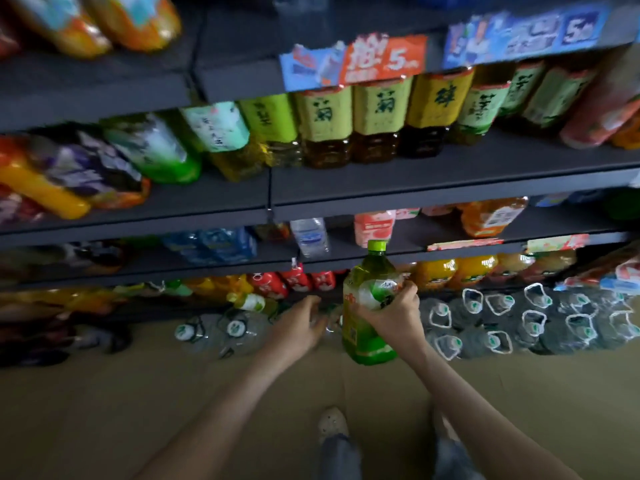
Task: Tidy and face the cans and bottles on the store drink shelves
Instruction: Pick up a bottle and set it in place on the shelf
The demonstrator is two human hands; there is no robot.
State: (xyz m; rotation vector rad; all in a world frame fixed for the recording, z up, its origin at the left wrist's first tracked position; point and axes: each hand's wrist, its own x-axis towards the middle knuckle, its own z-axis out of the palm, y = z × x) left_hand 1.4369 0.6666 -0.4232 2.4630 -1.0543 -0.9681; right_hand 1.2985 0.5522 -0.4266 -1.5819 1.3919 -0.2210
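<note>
We see the right hand (391, 317) wrapped round the shoulder of a large green bottle (372, 344), fingers curled over its label and thumb on the near side. The bottle stands upright with its green cap at the top, in front of the lowest shelf (450, 249).

Just left of the bottle, the left hand (301, 323) reaches down with fingers bent towards something clear and blurred. It may be touching another bottle there, but we cannot tell whether it has hold of anything.

Right of the bottle, a block of clear water jugs (519, 323) with white handles sits at floor level. Further left of it lie two clear jugs with white caps (214, 330). Above the bottle and to its left is a row of red bottles (294, 278); above and to its right, orange bottles (457, 271). High above it stand tea bottles with yellow-green labels (377, 112). Below the bottle, a light shoe (332, 424) rests on the tan floor (104, 410).
</note>
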